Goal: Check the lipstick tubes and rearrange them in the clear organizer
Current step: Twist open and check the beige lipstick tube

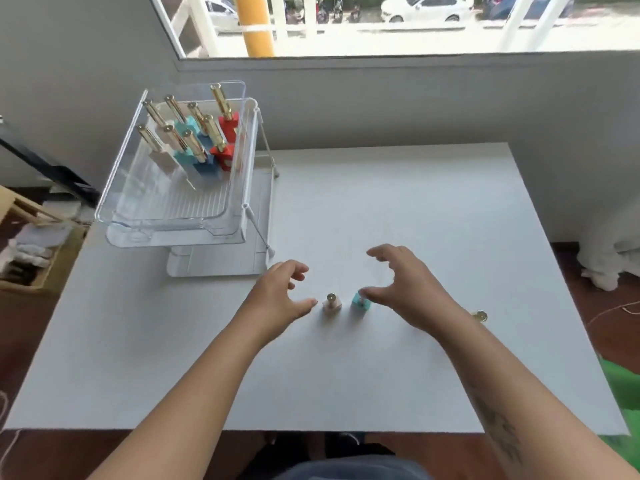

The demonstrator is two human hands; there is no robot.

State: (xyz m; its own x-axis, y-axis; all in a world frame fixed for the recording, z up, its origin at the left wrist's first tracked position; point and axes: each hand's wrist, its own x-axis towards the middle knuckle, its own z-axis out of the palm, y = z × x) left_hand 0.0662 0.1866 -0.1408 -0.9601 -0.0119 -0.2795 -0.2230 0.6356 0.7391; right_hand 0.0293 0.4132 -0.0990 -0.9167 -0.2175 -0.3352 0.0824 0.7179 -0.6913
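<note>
Both hands, left hand [284, 289] and right hand [403, 289], hover with fingers spread, gripping nothing; two lipstick tubes [331, 304] wait on the tabletop [415, 209], most already in the organizer [166, 216].

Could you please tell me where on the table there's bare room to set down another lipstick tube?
The white table is bare between the clear organizer and its right edge, and along the near edge under the forearms. It is crowded around the beige tube and teal tube, flanked by the left hand and right hand. The organizer's front half is free.
</note>
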